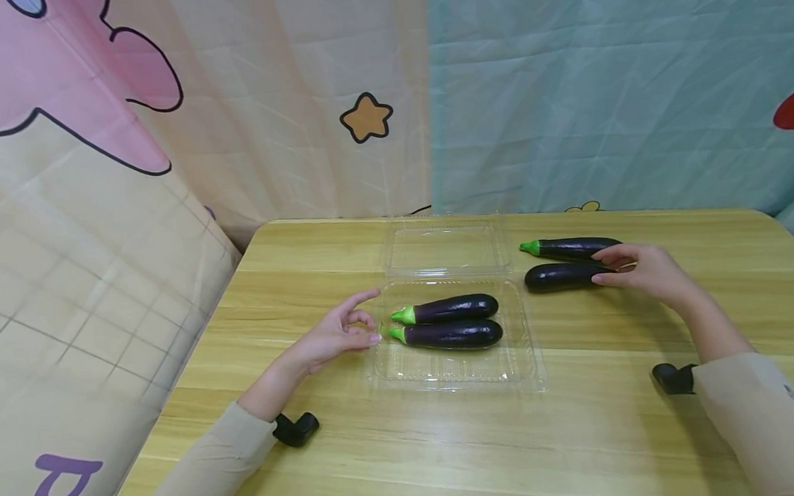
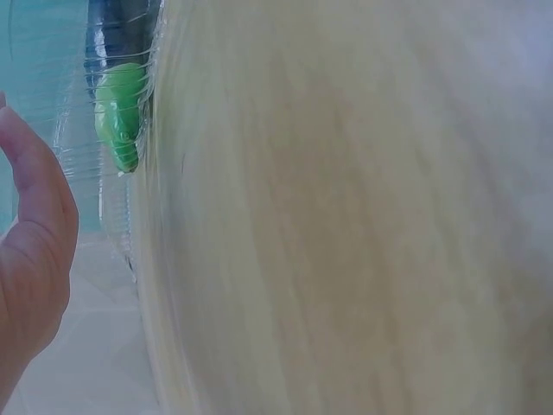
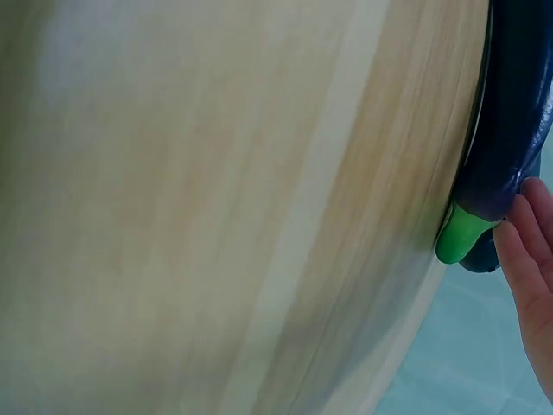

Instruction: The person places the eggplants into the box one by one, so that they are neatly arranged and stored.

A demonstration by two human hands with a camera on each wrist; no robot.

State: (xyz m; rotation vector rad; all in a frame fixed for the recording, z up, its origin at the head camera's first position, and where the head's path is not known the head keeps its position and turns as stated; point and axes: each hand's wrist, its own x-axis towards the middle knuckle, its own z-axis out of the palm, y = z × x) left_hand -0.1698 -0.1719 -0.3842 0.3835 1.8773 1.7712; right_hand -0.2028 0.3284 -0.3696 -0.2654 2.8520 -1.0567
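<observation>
Two dark purple eggplants, a rear one point(image 1: 457, 308) and a front one point(image 1: 452, 335), lie side by side in a clear plastic clamshell box point(image 1: 457, 372). At the box's left rim is my left hand point(image 1: 337, 333), fingers spread and loosely bent, holding nothing. The left wrist view shows a green eggplant stem point(image 2: 119, 112) through the clear wall. To the right of the box, my right hand point(image 1: 647, 268) has thumb and fingers about the stem end of a nearer eggplant point(image 1: 556, 276), which looks pinched. Just behind it lies another eggplant point(image 1: 565, 249).
The box's clear lid point(image 1: 446, 247) lies folded back toward the table's far edge. The wooden table point(image 1: 415, 457) ends at patterned curtains point(image 1: 598, 102) behind and to the left. Black wrist-worn pieces point(image 1: 297, 430) stick out by both sleeves.
</observation>
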